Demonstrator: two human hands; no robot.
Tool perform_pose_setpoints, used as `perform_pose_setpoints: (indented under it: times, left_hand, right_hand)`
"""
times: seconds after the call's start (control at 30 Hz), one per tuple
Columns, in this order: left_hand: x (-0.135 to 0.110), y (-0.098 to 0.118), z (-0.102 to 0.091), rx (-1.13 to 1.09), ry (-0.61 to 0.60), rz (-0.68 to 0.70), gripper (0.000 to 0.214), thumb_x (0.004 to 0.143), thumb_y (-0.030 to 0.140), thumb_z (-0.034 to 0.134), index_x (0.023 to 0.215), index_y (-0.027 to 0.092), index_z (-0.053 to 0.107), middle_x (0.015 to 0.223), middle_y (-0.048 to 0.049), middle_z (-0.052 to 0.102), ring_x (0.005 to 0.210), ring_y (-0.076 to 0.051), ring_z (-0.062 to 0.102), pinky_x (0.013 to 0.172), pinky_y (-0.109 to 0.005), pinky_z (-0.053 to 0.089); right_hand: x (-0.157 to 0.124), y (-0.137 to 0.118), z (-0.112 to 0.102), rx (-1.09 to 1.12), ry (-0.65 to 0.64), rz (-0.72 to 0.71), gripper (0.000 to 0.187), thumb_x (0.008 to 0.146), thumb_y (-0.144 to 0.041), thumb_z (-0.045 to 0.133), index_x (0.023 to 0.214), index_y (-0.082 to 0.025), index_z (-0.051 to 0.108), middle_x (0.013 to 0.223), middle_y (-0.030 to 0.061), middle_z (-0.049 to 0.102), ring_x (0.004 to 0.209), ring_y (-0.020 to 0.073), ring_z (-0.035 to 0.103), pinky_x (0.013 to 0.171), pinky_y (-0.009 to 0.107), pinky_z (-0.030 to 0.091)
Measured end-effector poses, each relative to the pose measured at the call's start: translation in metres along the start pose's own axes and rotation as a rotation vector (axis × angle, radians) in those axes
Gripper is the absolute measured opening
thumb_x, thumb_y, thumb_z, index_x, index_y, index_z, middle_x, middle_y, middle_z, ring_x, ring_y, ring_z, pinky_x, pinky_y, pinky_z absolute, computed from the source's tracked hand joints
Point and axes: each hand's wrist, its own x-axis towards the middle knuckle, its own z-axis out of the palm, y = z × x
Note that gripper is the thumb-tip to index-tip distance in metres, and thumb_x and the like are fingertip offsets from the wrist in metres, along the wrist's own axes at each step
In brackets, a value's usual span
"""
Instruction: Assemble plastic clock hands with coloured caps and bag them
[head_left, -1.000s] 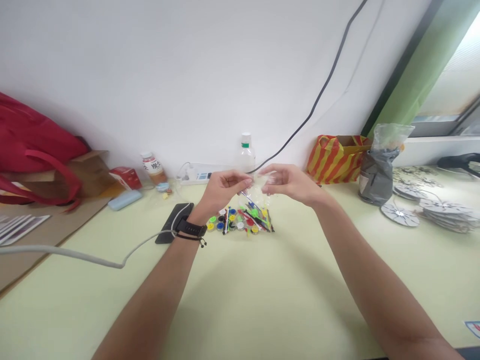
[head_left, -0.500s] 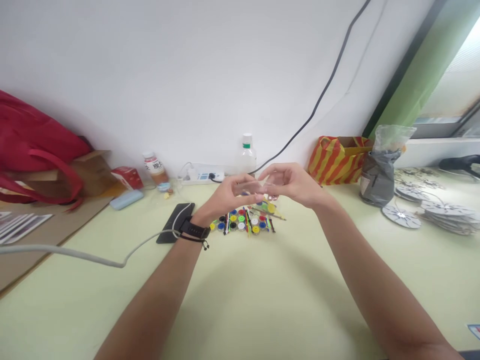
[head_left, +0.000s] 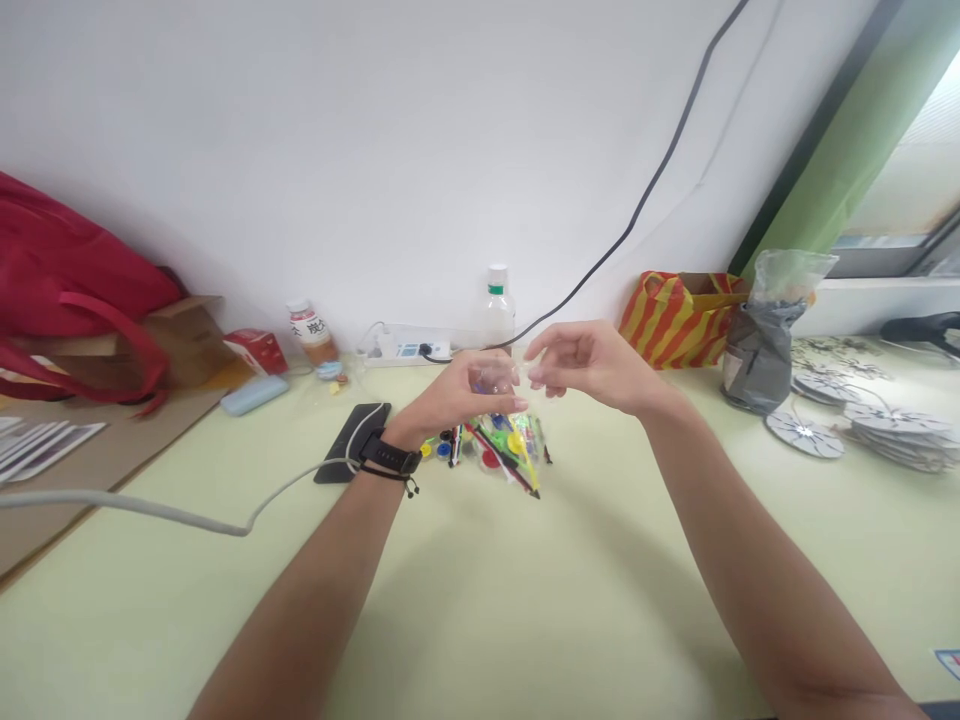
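Observation:
Both hands are raised over the middle of the table, with a small gap between their fingertips. My left hand (head_left: pixel 461 388), with a black watch on its wrist, grips the upper part of a clear plastic bag (head_left: pixel 489 458). The fingers of my right hand (head_left: pixel 589 365) are curled at the bag's top edge; the see-through film is hard to make out there. Inside the bag, yellow, green, red and black plastic pieces hang just below the hands. Behind it, small coloured discs (head_left: pixel 444 450) and thin sticks (head_left: pixel 455 447) lie on the table, partly hidden.
A black phone (head_left: pixel 341 445) with a white cable lies at the left. Along the wall stand a drink bottle (head_left: pixel 313 340), a power strip (head_left: pixel 416 350), a clear bottle (head_left: pixel 499 310), a striped bag (head_left: pixel 675 320) and a grey bag (head_left: pixel 757 355). Flat white discs (head_left: pixel 804 435) lie right.
The clear bag's coloured contents now hang lower and nearer, covering much of the disc rows. My fingertips have moved slightly apart.

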Motion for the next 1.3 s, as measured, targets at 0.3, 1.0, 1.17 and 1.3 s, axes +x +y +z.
perform_pose_setpoints:
  times: [0.3, 1.0, 1.17, 1.3]
  left_hand:
    - [0.002, -0.012, -0.010, -0.060, 0.097, -0.004, 0.028, 0.079, 0.037, 0.084, 0.089, 0.016, 0.070, 0.084, -0.0050, 0.073, 0.081, -0.019, 0.069, 0.073, -0.029, 0.053]
    - [0.002, -0.022, -0.010, -0.106, 0.118, 0.020, 0.024, 0.074, 0.031, 0.086, 0.084, 0.018, 0.067, 0.076, 0.0011, 0.065, 0.070, -0.013, 0.061, 0.068, -0.026, 0.050]
    - [0.005, -0.033, -0.023, -0.156, 0.265, 0.067, 0.027, 0.079, 0.040, 0.085, 0.090, 0.016, 0.079, 0.090, -0.0083, 0.076, 0.080, -0.019, 0.070, 0.079, -0.034, 0.058]
    - [0.007, -0.044, -0.030, -0.125, 0.316, 0.047, 0.034, 0.073, 0.039, 0.090, 0.097, 0.016, 0.081, 0.089, -0.0090, 0.079, 0.075, -0.019, 0.072, 0.075, -0.033, 0.059]
  right_hand:
    - [0.005, 0.010, -0.002, 0.027, 0.093, -0.005, 0.044, 0.076, -0.046, 0.085, 0.110, -0.021, 0.070, 0.080, 0.0017, 0.071, 0.075, 0.0178, 0.066, 0.071, 0.033, 0.055]
    - [0.010, 0.031, 0.004, 0.180, -0.040, 0.063, 0.036, 0.073, -0.048, 0.087, 0.084, -0.017, 0.072, 0.075, 0.0053, 0.073, 0.068, 0.0167, 0.063, 0.069, 0.034, 0.053]
    - [0.011, 0.038, 0.000, 0.191, -0.014, 0.045, 0.031, 0.079, -0.045, 0.083, 0.084, -0.017, 0.071, 0.078, 0.0048, 0.071, 0.074, 0.0169, 0.064, 0.073, 0.033, 0.052]
    - [0.014, 0.050, 0.001, 0.178, 0.021, -0.016, 0.026, 0.083, -0.039, 0.081, 0.095, -0.018, 0.072, 0.086, 0.0041, 0.071, 0.082, 0.0171, 0.065, 0.078, 0.033, 0.051]
